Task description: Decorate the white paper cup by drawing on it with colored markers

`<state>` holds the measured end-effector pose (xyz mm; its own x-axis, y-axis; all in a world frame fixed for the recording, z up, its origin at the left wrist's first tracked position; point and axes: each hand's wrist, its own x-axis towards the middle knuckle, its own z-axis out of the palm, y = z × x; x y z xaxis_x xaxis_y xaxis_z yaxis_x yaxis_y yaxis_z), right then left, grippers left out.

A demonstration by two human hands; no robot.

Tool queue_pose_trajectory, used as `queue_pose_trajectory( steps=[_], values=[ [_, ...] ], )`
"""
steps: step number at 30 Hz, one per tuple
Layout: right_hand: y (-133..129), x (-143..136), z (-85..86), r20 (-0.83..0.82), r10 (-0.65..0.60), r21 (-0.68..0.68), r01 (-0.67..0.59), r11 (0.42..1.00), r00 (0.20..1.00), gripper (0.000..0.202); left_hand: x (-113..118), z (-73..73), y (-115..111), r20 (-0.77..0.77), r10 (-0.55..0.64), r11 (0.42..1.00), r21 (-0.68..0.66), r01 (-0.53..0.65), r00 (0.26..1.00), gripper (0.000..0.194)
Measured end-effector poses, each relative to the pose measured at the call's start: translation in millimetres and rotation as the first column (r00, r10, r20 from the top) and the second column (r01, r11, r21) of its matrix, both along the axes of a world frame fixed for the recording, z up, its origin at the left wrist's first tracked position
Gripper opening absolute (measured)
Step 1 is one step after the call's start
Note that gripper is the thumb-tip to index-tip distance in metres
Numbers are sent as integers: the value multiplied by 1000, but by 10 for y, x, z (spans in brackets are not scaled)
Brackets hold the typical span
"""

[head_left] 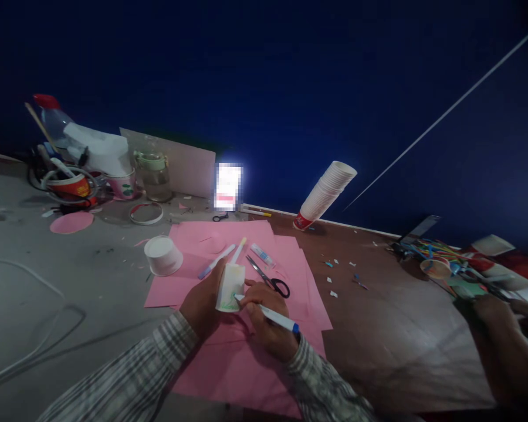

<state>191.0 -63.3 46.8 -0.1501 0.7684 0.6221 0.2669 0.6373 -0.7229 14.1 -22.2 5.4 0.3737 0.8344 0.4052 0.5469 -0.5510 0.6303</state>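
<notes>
Your left hand (202, 306) was curled round the cup (231, 283), probably to steady it between your hands; your right hand (273, 340) gripped the marker (279, 319) near its tip, likely for control.

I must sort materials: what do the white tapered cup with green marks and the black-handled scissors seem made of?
White tapered cup: probably matte paper; its wall takes green strokes without shine. Black-handled scissors: likely metal blades, thin and greyish; smooth black loops, perhaps plastic.
</notes>
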Motion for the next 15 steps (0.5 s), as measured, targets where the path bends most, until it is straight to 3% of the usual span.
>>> queue_pose_trajectory(
  steps=[15],
  values=[
    [10, 28, 17, 41, -16, -32, 18, 999, 999, 25, 9, 60, 27, 9, -38, 999, 27, 37, 999, 54]
  ],
)
